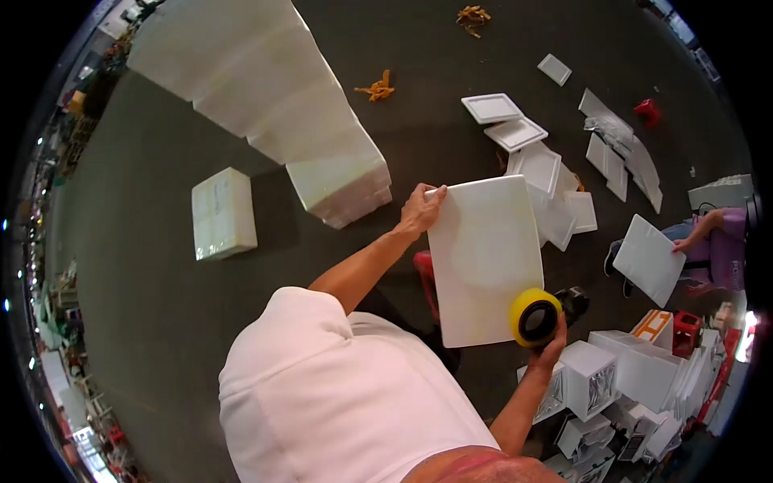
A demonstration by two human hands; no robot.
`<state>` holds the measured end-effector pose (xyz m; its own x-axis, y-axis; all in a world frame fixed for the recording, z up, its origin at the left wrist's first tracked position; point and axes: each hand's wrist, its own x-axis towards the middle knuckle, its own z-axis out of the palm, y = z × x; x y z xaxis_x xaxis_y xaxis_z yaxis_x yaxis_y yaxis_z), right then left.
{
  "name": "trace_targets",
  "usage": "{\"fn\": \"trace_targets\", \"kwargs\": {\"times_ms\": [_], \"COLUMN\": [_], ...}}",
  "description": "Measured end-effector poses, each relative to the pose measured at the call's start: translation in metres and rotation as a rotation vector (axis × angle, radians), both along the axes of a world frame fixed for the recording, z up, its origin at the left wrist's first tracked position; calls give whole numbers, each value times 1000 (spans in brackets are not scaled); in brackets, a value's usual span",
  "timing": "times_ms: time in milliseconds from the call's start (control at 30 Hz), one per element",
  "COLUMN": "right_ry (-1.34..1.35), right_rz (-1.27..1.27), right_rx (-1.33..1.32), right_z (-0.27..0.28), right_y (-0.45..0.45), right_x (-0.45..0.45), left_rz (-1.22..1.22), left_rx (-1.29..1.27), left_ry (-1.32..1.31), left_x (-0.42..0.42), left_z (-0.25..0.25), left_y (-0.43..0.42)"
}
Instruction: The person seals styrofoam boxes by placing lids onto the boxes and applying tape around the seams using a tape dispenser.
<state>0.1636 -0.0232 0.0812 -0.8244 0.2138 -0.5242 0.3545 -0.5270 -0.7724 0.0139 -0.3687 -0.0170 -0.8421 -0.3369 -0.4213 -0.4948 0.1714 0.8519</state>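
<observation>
A white foam box [486, 258] with a smooth, flat top lies in front of my body. My left hand [422, 209] grips its upper left corner, the fingers wrapped over the edge. At the box's lower right corner is a roll of yellow tape [522, 319] on a black dispenser [573, 302]. My right hand [554, 348] is closed on the dispenser, just below the roll. Part of a red stool [425, 278] shows behind the box's left edge.
Stacked white boxes [338, 169] stand at the upper left, near a single taped box [223, 213]. Foam lids [538, 167] litter the floor beyond. At the right a person [729, 249] holds a white lid [649, 259]. Open boxes [590, 378] crowd the lower right.
</observation>
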Motion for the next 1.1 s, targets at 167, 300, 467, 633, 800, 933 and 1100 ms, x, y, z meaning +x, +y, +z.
{"fn": "trace_targets", "kwargs": {"times_ms": [167, 300, 467, 633, 800, 933, 1100], "right_ry": [-35, -138, -258, -199, -85, 211, 41], "right_rz": [-93, -65, 147, 219, 161, 227, 492], "right_rx": [-129, -506, -808, -725, -373, 253, 165], "right_z": [-24, -53, -72, -131, -140, -183, -146], "right_y": [-188, -332, -465, -495, -438, -412, -458], "right_x": [-26, -47, -70, -97, -170, -255, -291], "left_rz": [-184, -347, -554, -523, -367, 414, 336], "left_rx": [-143, -453, -657, -932, -693, 29, 480], "left_ry": [47, -65, -34, 484, 662, 440, -61], "left_x": [-82, -163, -232, -205, -117, -11, 55], "left_z": [43, 70, 50, -83, -72, -70, -84], "left_y": [-155, -247, -324, -357, -401, -419, -420]}}
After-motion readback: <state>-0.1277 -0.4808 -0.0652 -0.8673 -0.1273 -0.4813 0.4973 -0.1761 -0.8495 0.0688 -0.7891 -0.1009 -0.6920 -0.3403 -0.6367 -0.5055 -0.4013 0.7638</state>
